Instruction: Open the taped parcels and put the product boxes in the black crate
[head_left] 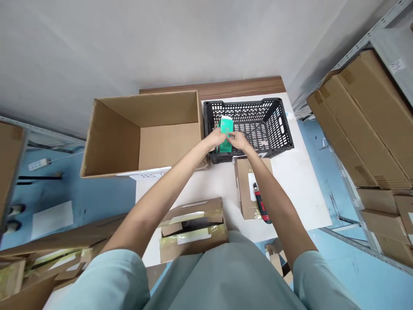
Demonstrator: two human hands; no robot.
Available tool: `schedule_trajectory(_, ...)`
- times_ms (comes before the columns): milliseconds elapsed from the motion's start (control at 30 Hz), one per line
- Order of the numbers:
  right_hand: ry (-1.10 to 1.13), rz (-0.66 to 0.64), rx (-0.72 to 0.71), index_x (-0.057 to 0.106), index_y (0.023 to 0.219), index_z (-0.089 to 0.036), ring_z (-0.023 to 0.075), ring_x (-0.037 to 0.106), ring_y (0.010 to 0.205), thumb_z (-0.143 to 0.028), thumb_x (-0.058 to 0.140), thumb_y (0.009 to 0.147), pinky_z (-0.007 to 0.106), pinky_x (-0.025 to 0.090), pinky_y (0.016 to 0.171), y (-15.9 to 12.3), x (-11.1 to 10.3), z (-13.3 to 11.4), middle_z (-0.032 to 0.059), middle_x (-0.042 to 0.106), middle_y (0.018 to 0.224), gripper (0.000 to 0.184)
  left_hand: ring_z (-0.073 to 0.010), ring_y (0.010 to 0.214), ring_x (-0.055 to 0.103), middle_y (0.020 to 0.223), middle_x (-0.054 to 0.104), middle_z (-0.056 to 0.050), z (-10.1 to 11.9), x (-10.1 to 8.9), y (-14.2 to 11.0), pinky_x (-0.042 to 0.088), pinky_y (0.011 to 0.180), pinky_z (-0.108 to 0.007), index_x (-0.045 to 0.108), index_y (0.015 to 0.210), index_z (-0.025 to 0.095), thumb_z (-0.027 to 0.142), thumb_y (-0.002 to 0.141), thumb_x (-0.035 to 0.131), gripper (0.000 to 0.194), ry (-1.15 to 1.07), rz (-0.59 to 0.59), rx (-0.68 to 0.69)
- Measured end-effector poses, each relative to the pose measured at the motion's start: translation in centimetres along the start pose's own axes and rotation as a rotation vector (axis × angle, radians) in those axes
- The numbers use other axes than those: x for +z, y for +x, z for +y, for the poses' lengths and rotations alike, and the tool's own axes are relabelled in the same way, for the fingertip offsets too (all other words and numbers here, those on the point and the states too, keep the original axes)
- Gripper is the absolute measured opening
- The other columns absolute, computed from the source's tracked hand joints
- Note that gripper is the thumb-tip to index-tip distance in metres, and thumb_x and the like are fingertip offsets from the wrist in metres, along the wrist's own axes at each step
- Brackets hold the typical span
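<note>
A small green box (227,125) stands upright at the left end of a black plastic crate (280,125). My left hand (217,138) closes on its left side, and my right hand (238,140) pinches its right side. More green shows just behind my left hand, partly hidden. Below the crate lies a closed cardboard box (243,185) with a white label, and a red and black utility knife (263,206) rests on it, close under my right forearm.
A large open cardboard box (167,146) stands against the crate's left side. Nearer my body, a taped carton (193,241) has a gap in its top. All rest on a white table (297,185). Shelving with brown cartons (364,120) stands at the right.
</note>
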State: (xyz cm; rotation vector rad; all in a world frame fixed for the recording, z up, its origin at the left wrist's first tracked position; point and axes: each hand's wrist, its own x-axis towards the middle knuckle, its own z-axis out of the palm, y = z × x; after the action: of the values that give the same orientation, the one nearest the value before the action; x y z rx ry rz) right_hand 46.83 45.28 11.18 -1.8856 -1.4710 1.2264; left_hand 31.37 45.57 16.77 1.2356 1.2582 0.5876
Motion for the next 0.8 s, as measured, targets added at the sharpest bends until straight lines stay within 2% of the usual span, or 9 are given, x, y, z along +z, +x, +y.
schedule_trajectory(100, 0.008, 0.058, -0.143, 0.083, 0.135, -0.014, 0.0378, 0.080, 0.134, -0.036, 0.084, 0.093, 0.060, 0.056, 0.129, -4.1, -1.4, -0.2, 0.0194, 0.087, 0.136, 0.047, -0.0372, 0.138, 0.076, 0.142, 0.082, -0.016, 0.1, -3.0, -8.7, 0.063, 0.120, -0.062, 0.080, 0.133, 0.024, 0.043, 0.091, 0.088, 0.047, -0.095, -0.071, 0.024)
schedule_trajectory(167, 0.094, 0.079, -0.266, 0.083, 0.141, -0.020, 0.0359, 0.081, 0.134, -0.046, 0.084, 0.095, 0.057, 0.059, 0.127, -9.0, -2.2, 0.1, 0.0169, 0.086, 0.138, 0.053, -0.0376, 0.144, 0.074, 0.152, 0.079, -0.013, -0.4, -5.5, -15.8, 0.061, 0.124, -0.061, 0.080, 0.140, 0.031, 0.055, 0.092, 0.088, 0.054, -0.111, -0.075, 0.057)
schedule_trajectory(233, 0.165, 0.030, -0.330, 0.081, 0.147, -0.025, 0.0348, 0.080, 0.135, -0.056, 0.081, 0.099, 0.055, 0.061, 0.126, -15.4, -2.3, 0.8, 0.0147, 0.086, 0.141, 0.058, -0.0374, 0.147, 0.072, 0.154, 0.080, -0.007, -2.0, -8.0, -22.9, 0.058, 0.129, -0.060, 0.082, 0.138, 0.038, 0.060, 0.091, 0.088, 0.052, -0.052, 0.040, 0.048)
schedule_trajectory(333, 0.168, -0.058, -0.249, 0.079, 0.153, -0.034, 0.0356, 0.081, 0.134, -0.064, 0.078, 0.103, 0.059, 0.063, 0.125, -26.0, -0.7, 3.0, 0.0111, 0.085, 0.145, 0.058, -0.0374, 0.151, 0.070, 0.154, 0.080, -0.003, -7.3, -11.2, -32.0, 0.053, 0.135, -0.058, 0.082, 0.133, 0.039, 0.068, 0.087, 0.086, 0.055, 0.019, 0.290, -0.087)
schedule_trajectory(433, 0.113, -0.165, -0.050, 0.079, 0.154, -0.038, 0.0395, 0.083, 0.130, -0.069, 0.082, 0.098, 0.064, 0.067, 0.117, -34.3, 2.9, 6.5, 0.0128, 0.082, 0.149, 0.064, -0.0395, 0.155, 0.067, 0.157, 0.078, -0.008, -15.1, -12.7, -38.9, 0.050, 0.137, -0.061, 0.077, 0.138, 0.034, 0.071, 0.086, 0.083, 0.065, 0.043, 0.454, -0.258)
schedule_trajectory(500, 0.097, -0.204, 0.107, 0.074, 0.160, -0.037, 0.0419, 0.080, 0.136, -0.072, 0.087, 0.092, 0.064, 0.069, 0.113, -37.6, 5.9, 8.8, 0.0158, 0.077, 0.157, 0.077, -0.0416, 0.157, 0.065, 0.162, 0.074, -0.014, -20.2, -12.3, -42.3, 0.050, 0.136, -0.063, 0.072, 0.148, 0.031, 0.069, 0.086, 0.084, 0.074, 0.061, 0.480, -0.397)
schedule_trajectory(600, 0.118, -0.214, 0.268, 0.059, 0.175, -0.027, 0.0426, 0.077, 0.141, -0.069, 0.095, 0.084, 0.060, 0.070, 0.111, -39.4, 10.4, 11.6, 0.0222, 0.068, 0.167, 0.106, -0.0437, 0.164, 0.058, 0.179, 0.055, -0.026, -25.9, -10.4, -45.1, 0.052, 0.133, -0.061, 0.052, 0.173, 0.021, 0.065, 0.089, 0.087, 0.101, -0.005, 0.444, -0.527)
schedule_trajectory(700, 0.162, -0.167, 0.250, 0.049, 0.180, -0.026, 0.0392, 0.079, 0.138, -0.063, 0.092, 0.087, 0.058, 0.068, 0.114, -39.3, 13.8, 13.3, 0.0209, 0.068, 0.167, 0.109, -0.0413, 0.166, 0.057, 0.183, 0.048, -0.028, -28.9, -8.6, -45.2, 0.053, 0.133, -0.056, 0.033, 0.184, 0.021, 0.068, 0.090, 0.089, 0.120, -0.150, 0.339, -0.498)
schedule_trajectory(800, 0.158, -0.082, 0.164, 0.054, 0.177, -0.028, 0.0360, 0.082, 0.130, -0.059, 0.085, 0.093, 0.058, 0.067, 0.116, -39.2, 15.8, 14.4, 0.0165, 0.076, 0.157, 0.094, -0.0409, 0.155, 0.066, 0.175, 0.060, -0.025, -30.4, -7.9, -44.3, 0.053, 0.132, -0.057, 0.041, 0.181, 0.020, 0.072, 0.080, 0.093, 0.125, -0.192, 0.271, -0.383)
